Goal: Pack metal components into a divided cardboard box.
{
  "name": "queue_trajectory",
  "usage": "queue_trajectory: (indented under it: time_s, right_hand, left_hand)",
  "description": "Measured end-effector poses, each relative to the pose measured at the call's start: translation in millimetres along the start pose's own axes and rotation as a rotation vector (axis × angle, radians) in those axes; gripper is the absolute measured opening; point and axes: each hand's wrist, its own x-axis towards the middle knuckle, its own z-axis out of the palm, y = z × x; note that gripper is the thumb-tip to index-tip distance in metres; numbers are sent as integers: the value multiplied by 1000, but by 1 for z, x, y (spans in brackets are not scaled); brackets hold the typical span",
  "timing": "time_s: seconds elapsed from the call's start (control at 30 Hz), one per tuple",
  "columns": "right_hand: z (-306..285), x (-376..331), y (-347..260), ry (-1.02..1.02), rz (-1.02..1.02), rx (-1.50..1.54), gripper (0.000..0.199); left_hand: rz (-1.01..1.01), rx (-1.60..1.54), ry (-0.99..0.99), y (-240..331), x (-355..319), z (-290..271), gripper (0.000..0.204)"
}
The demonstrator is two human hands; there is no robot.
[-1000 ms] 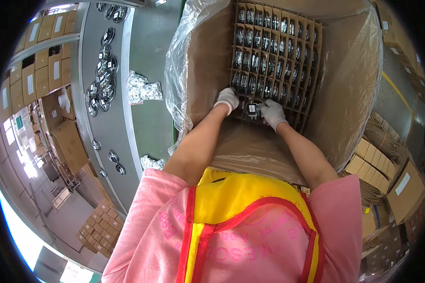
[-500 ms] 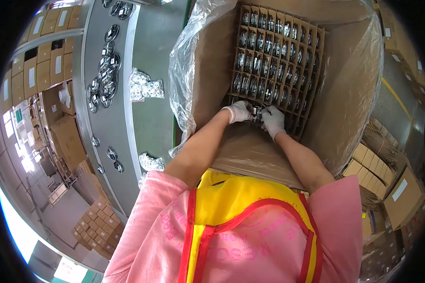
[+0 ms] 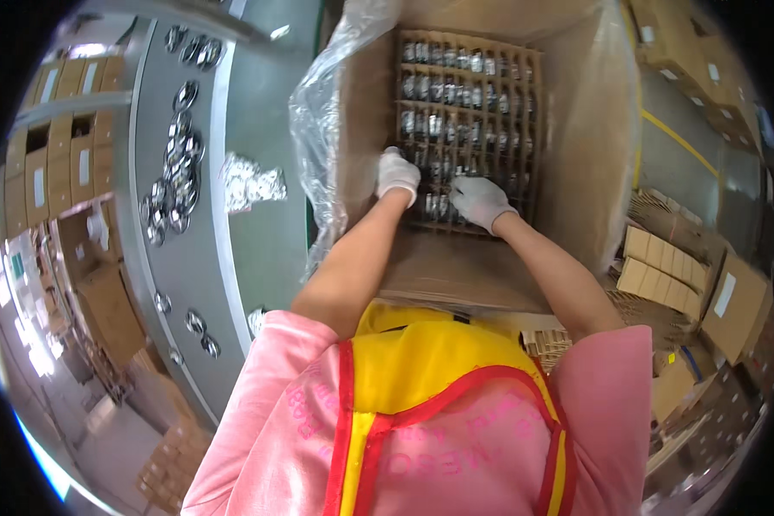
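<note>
A deep cardboard box (image 3: 464,284) in front of me holds a brown cardboard divider grid (image 3: 537,90). Round, shiny metal parts (image 3: 443,56) stand on edge in its cells, in several rows. My left hand (image 3: 398,176), in a white glove, is at the grid's left edge beside the box wall. Its fingers are blurred and bent away from view, so their grip cannot be told. My right hand (image 3: 482,202), also gloved, lies over the nearer rows with its fingers reaching left across the metal parts. Nothing held shows in it.
Clear plastic lining (image 3: 314,129) hangs over the box's left rim. Left of it runs a grey conveyor (image 3: 202,275) with more shiny round parts (image 3: 181,168). A bag of small silvery pieces (image 3: 254,182) lies on the green surface beside it. Cardboard pieces (image 3: 662,267) are stacked at right.
My hands were close together around a metal part at the grid's near side; they are now apart, the left farther left and forward. The whole view has shifted slightly.
</note>
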Motion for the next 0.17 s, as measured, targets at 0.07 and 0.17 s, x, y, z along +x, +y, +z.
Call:
queue_trajectory:
  time_s: [0.07, 0.17]
  right_hand:
    - [-34, -26, -1, 233, -120, 67, 29]
    - [-86, -84, -23, 663, -247, 161, 31]
  left_hand:
    - [134, 105, -4, 34, -4, -20, 21]
    - [278, 78, -157, 53, 9, -41, 51]
